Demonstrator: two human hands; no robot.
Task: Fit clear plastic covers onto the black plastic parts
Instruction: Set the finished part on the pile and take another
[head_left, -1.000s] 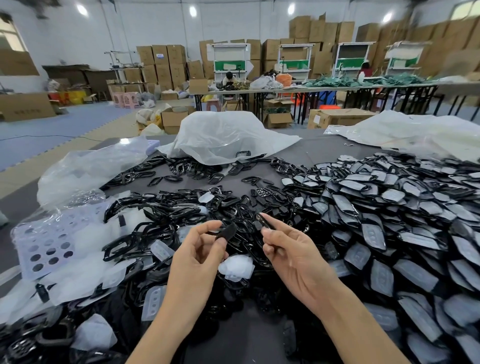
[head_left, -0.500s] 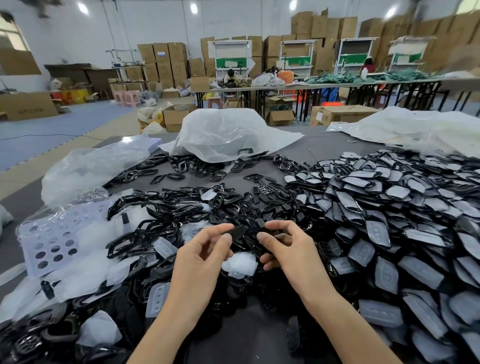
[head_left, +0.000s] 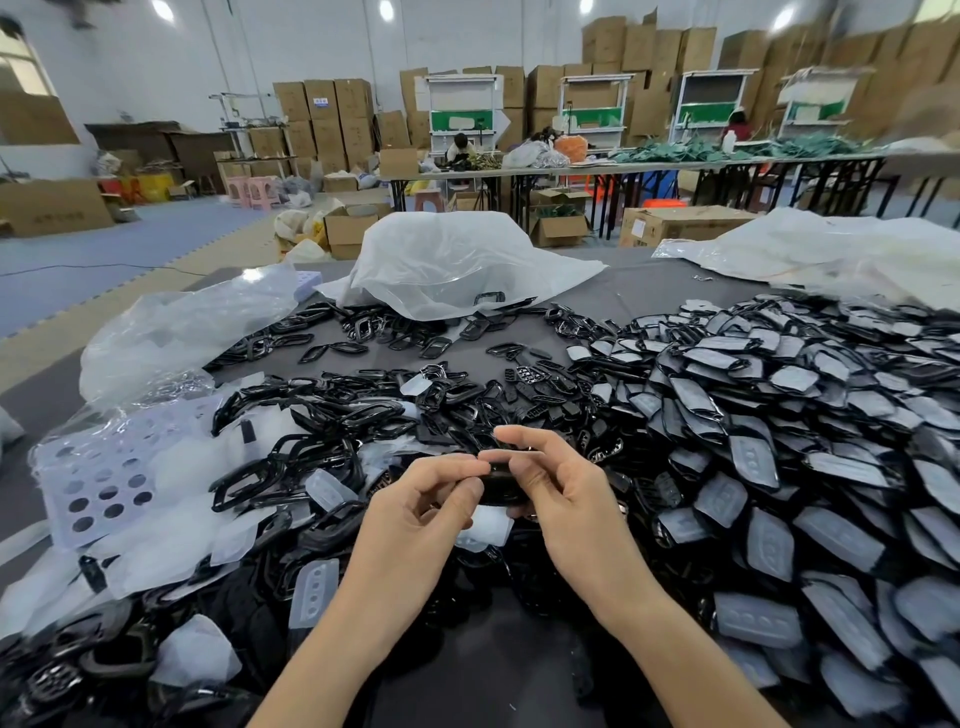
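So, left hand (head_left: 418, 519): fingers pinching black part (head_left: 500, 491);
right hand (head_left: 566, 501): fingers gripping the same part;
bench (head_left: 641, 296): carrying covered pile (head_left: 779, 415) at right

A factory hall: stacked cardboard boxes (head_left: 322, 117), long work tables (head_left: 623, 169), heaps of black plastic parts (head_left: 779, 395).

At the centre of the view, the left hand (head_left: 423, 501) and right hand (head_left: 563, 493) pinch one black plastic part (head_left: 497, 487) between their fingertips, above the dark grey table (head_left: 519, 670). From 1 to 5 o'clock lies a heap of covered parts (head_left: 789, 426). At 10 o'clock sit bare black frames (head_left: 311, 415) mixed with loose clear plastic covers (head_left: 326, 488). A perforated pale tray (head_left: 98, 480) lies at 9 o'clock, and a crumpled white plastic bag (head_left: 457, 260) at 12 o'clock.
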